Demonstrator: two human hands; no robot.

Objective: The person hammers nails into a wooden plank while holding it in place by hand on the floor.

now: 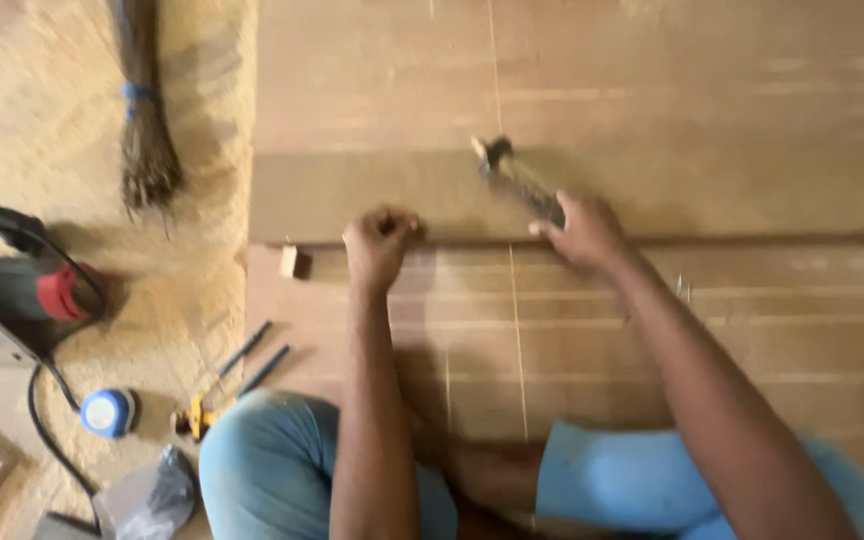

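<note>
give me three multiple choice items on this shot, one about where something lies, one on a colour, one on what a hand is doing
1. Where does the tape measure lie?
A. on the sawdust floor beside the wooden panel
B. on top of the panel
C. in the left hand

2. What colour is the band round the broom?
A. red
B. blue
C. yellow

3. How is the right hand occupied?
A. flat and open on the board
B. resting on a knee
C. closed round the handle of a hammer

Answers:
1 A, the round blue and white case sits on the sawdust, left of the wooden panel.
2 B, a blue tie wraps the bristle bundle near its upper part.
3 C, the fingers wrap the handle and the head points up and left, while the left hand pinches at the board edge.
</note>
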